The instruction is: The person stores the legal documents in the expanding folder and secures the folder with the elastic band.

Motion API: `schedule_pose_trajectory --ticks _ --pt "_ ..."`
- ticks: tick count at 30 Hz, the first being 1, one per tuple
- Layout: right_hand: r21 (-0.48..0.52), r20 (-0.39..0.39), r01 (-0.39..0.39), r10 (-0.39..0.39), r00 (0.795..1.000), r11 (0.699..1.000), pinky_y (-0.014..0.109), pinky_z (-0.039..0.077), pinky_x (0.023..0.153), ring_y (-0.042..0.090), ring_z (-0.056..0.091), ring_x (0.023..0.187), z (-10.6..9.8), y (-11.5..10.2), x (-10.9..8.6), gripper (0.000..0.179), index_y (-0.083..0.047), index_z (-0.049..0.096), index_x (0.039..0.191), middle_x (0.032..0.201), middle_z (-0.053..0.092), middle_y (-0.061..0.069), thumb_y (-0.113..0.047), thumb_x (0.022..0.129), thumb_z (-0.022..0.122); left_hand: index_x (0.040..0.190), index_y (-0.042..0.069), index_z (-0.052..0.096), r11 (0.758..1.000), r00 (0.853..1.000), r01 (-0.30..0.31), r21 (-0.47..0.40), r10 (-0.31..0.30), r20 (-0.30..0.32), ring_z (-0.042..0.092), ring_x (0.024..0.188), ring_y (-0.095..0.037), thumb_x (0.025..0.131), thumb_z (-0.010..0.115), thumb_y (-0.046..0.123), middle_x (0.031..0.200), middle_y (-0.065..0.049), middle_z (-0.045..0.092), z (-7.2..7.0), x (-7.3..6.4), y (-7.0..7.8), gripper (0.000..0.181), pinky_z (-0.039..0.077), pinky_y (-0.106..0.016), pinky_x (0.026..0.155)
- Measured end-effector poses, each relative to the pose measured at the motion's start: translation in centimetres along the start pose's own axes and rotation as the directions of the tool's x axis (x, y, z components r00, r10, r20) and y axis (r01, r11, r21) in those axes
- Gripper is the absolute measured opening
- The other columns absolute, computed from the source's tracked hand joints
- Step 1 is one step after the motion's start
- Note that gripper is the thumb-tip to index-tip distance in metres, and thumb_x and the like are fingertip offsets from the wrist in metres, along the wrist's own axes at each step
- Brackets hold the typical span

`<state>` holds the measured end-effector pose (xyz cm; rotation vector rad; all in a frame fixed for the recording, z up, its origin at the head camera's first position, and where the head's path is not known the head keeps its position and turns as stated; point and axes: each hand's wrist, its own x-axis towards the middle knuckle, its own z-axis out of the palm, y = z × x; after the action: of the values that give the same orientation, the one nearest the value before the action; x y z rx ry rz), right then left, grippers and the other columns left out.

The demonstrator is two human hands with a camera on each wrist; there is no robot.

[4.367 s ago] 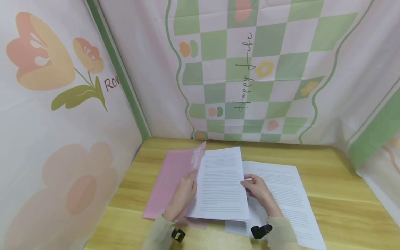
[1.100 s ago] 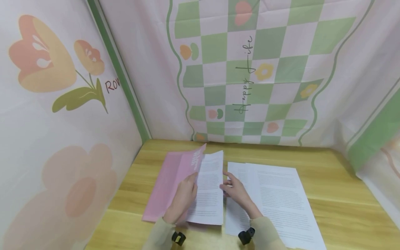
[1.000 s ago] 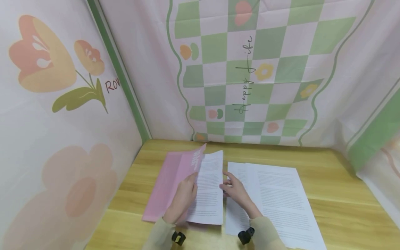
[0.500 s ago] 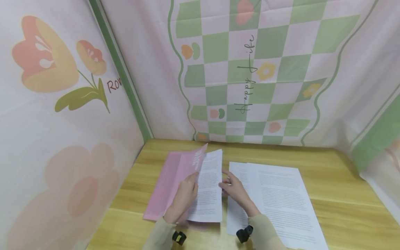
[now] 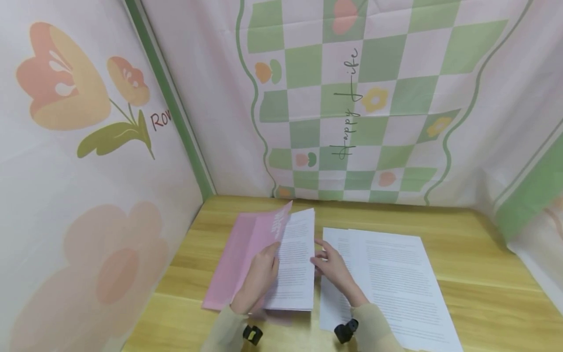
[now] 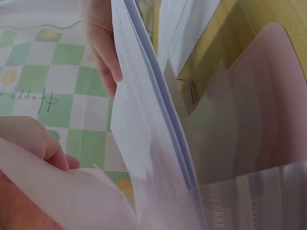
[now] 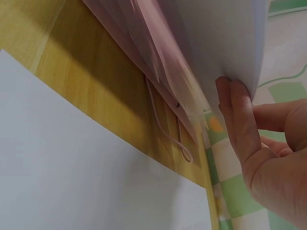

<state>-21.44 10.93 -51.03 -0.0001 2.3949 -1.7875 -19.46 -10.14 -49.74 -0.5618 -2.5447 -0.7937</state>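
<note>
In the head view, a translucent pink folder (image 5: 235, 244) lies at the left of the table, its cover raised. My left hand (image 5: 260, 271) pinches the cover's edge; the left wrist view shows this hand (image 6: 33, 143) with thumb and fingers on either side of the pale plastic. A bundle of printed sheets (image 5: 296, 266) stands tilted, its left part behind the cover and inside the folder. On the bundle's right edge, my right hand (image 5: 333, 269) has its thumb in front and fingers behind. Those fingers (image 7: 242, 115) show against the back sheet in the right wrist view.
More printed sheets (image 5: 400, 278) lie overlapping on the wooden table (image 5: 488, 274) at right. A thin elastic cord (image 7: 156, 115) loops from the folder. A patterned curtain (image 5: 303, 107) hangs behind the table, and another flowered one stands at left.
Since the earliest frame, my right hand has moved left and the bundle has gone further into the folder, uncovering more of the sheets at right. Over the last second, hands and bundle barely move.
</note>
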Motion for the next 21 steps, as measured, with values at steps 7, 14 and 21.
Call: schedule_pose_trajectory --ticks 7,14,21 --pt "-0.019 -0.023 -0.009 0.009 1.000 1.000 0.029 0.063 0.069 0.017 0.071 0.080 -0.4 0.1 -0.3 0.063 -0.003 0.038 0.150 0.111 0.070 0.025 -0.003 0.092 0.061 0.120 -0.012 0.062 1.000 1.000 -0.010 0.004 0.010 0.006 0.072 0.098 -0.034 0.084 0.056 -0.010 0.112 -0.026 0.070 0.0 0.1 0.0 0.037 0.063 -0.033 0.079" --pt "0.045 -0.030 0.009 -0.007 1.000 0.999 0.032 0.063 0.067 0.015 0.068 0.075 0.2 0.4 -0.3 0.062 -0.002 0.039 0.149 0.106 0.070 0.026 0.001 0.090 0.060 0.117 -0.012 0.065 1.000 1.000 -0.026 0.003 0.026 -0.002 0.068 0.108 -0.041 0.083 0.056 -0.011 0.114 -0.029 0.069 0.0 0.1 0.1 0.035 0.060 -0.043 0.089" --pt "0.041 -0.033 0.042 -0.041 0.999 0.998 0.027 0.061 0.066 0.020 0.070 0.082 0.8 0.3 -0.2 0.061 -0.001 0.040 0.148 0.107 0.071 0.026 0.000 0.091 0.061 0.118 -0.011 0.065 0.999 0.999 -0.037 -0.004 0.037 -0.017 0.068 0.108 -0.041 0.083 0.055 -0.011 0.115 -0.030 0.069 0.1 0.3 0.2 0.036 0.060 -0.042 0.089"
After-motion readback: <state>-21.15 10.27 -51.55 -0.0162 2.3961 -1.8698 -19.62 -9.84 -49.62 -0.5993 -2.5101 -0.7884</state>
